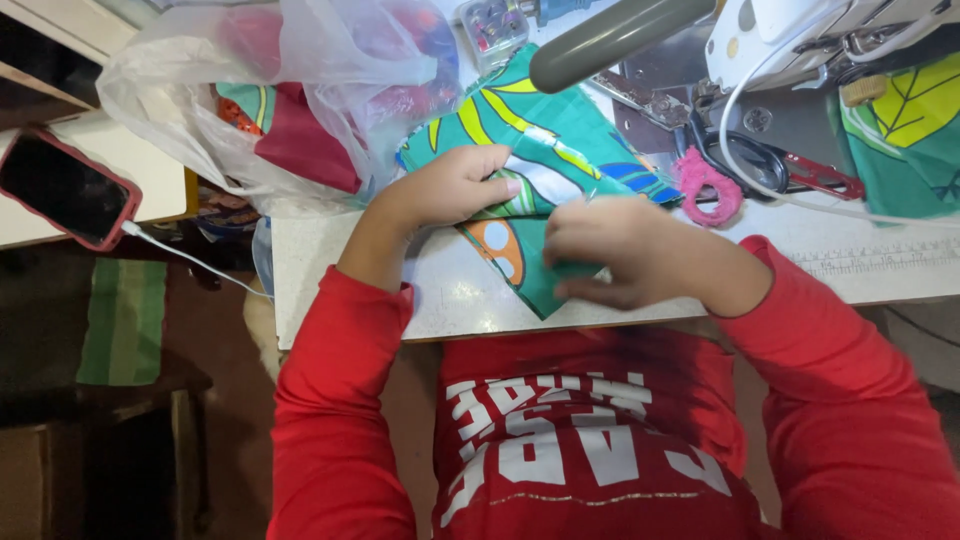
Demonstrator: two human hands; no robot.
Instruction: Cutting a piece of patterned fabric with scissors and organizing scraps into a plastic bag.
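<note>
My left hand (455, 185) and right hand (610, 250) pinch the printed cloth (545, 150) on the table (450, 295). It looks soft, light and floppy. Folded edges seem best to hold

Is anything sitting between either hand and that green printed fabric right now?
Nothing visible. The left hand and right hand both rest directly on the green printed fabric. The scissors and pink thread bundle lie off to the right side.
</note>
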